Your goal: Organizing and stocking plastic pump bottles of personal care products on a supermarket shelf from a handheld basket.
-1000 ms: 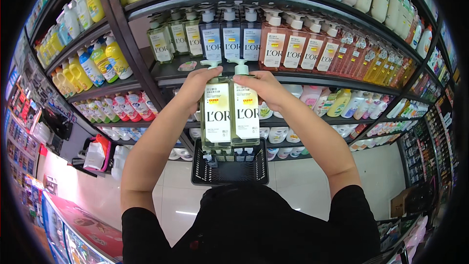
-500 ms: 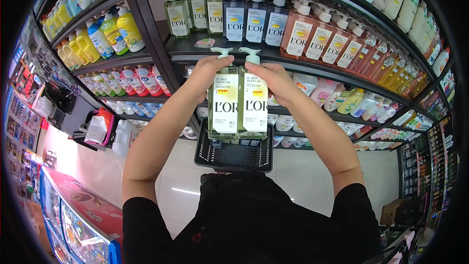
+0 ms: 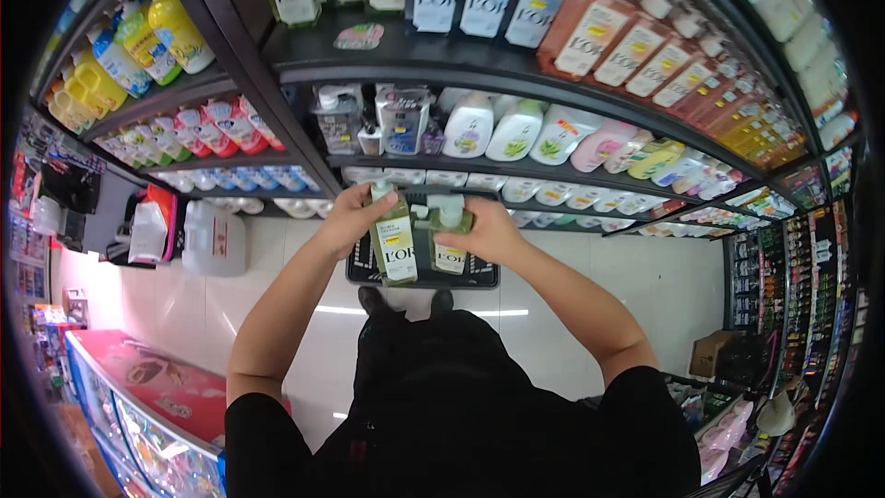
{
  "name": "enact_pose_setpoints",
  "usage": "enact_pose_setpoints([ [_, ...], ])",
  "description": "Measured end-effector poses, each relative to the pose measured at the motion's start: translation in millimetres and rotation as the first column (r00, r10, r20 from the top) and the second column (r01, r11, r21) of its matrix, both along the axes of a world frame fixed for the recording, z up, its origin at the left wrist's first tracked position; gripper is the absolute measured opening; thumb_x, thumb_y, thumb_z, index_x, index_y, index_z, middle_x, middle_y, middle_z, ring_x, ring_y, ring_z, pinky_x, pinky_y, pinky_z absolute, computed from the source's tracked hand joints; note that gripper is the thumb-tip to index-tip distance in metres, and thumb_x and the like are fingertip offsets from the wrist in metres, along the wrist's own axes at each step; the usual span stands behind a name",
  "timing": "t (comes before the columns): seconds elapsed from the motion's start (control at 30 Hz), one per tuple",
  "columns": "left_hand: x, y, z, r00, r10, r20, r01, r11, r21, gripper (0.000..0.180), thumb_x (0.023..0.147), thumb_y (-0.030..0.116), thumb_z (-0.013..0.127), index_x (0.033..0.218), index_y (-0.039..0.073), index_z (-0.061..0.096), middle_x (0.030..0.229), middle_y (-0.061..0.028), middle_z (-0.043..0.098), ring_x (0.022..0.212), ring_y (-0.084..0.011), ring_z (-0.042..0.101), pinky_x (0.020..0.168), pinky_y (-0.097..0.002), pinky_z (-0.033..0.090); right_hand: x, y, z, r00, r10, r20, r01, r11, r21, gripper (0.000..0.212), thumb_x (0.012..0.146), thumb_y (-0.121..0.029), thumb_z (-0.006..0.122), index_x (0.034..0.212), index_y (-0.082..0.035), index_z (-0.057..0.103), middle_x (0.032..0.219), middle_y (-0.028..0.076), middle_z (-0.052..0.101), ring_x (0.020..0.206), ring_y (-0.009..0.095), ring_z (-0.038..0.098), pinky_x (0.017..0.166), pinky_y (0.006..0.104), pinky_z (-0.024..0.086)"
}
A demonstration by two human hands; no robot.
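My left hand [image 3: 358, 219] is closed round the upper part of a clear green pump bottle [image 3: 397, 247] with a white label. My right hand [image 3: 486, 232] grips a matching green pump bottle [image 3: 450, 258] near its pale pump head, a little to the right. Both bottles are over the black shopping basket [image 3: 484, 275], whose rim shows around them. The left bottle leans slightly; the lower part of the right one looks sunk toward the basket. Most of the basket's inside is hidden behind the bottles and hands.
Ahead, a dark shelf [image 3: 406, 48] bears green, blue and pink pump bottles. White bottles [image 3: 518, 132] stand on the shelf below. A large white jug [image 3: 214, 238] is on the floor at left, near a red-topped display case [image 3: 166, 383]. My shoes [image 3: 442, 301] are just behind the basket.
Both hands have lowered the two bottles from shelf height down to the basket, and the bottles have moved apart. The view has tilted down, showing more of the lower shelves.
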State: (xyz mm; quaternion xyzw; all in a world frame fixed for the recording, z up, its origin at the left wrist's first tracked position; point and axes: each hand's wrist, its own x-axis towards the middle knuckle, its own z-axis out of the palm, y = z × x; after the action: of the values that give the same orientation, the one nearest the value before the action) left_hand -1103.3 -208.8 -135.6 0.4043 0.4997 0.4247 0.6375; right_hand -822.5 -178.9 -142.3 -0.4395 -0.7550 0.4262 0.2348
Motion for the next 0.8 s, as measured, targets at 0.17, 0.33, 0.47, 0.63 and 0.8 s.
enact_pose_setpoints([
  [0.17,-20.1,-20.4,-96.3,0.982,0.189,-0.023,-0.190,0.981,-0.048,0.037,0.094,0.012,0.080,0.124,-0.002,0.066,0.111,-0.0073,0.073,0.104,-0.0157,0.068,0.090,-0.0322,0.056,19.0,-23.4,-108.7,0.981,-0.116,0.157,0.153,0.958,-0.242,0.062,0.073,-0.036,0.091,0.122,-0.005,0.069,0.106,0.018,0.077,0.098,0.033,0.075,0.086,0.0399,0.058],
  [0.33,-20.6,-35.6,-158.4,0.936,0.126,-0.329,-0.132,0.991,0.006,0.042,0.087,0.007,0.082,0.126,0.000,0.067,0.117,-0.0086,0.072,0.107,-0.0193,0.068,0.095,-0.0339,0.054,23.4,-35.2,-184.7,0.955,-0.146,0.257,0.208,0.949,-0.236,0.056,0.074,-0.029,0.089,0.121,-0.009,0.067,0.112,0.015,0.076,0.102,0.034,0.074,0.088,0.0410,0.058],
  [0.47,-25.7,-30.7,-205.1,0.791,0.194,-0.580,-0.058,0.968,0.245,0.039,0.078,0.005,0.085,0.114,0.001,0.072,0.118,-0.0146,0.065,0.112,-0.0312,0.065,0.097,-0.0382,0.053,5.2,-29.5,-230.9,0.921,-0.217,0.325,0.294,0.933,-0.208,0.054,0.074,-0.026,0.088,0.121,-0.010,0.066,0.111,0.016,0.076,0.102,0.036,0.074,0.087,0.0421,0.058],
  [0.63,-12.9,-15.8,-255.6,0.700,0.079,-0.710,0.244,0.907,0.342,0.039,0.076,0.006,0.085,0.112,0.007,0.073,0.115,-0.0113,0.067,0.103,-0.0340,0.067,0.089,-0.0412,0.057,-8.8,-10.3,-291.2,0.930,-0.210,0.301,0.263,0.953,-0.150,0.053,0.075,-0.024,0.088,0.122,-0.012,0.067,0.112,0.015,0.075,0.102,0.036,0.073,0.086,0.0435,0.058],
  [0.8,5.5,26.1,-286.6,0.560,-0.133,-0.818,0.563,0.785,0.257,0.037,0.079,0.006,0.080,0.114,0.007,0.070,0.111,-0.0103,0.069,0.102,-0.0332,0.069,0.084,-0.0416,0.059,-20.3,22.5,-333.5,0.909,-0.151,0.389,0.185,0.981,-0.051,0.057,0.076,-0.025,0.086,0.128,-0.014,0.067,0.118,0.014,0.074,0.104,0.037,0.071,0.088,0.0453,0.058],
])
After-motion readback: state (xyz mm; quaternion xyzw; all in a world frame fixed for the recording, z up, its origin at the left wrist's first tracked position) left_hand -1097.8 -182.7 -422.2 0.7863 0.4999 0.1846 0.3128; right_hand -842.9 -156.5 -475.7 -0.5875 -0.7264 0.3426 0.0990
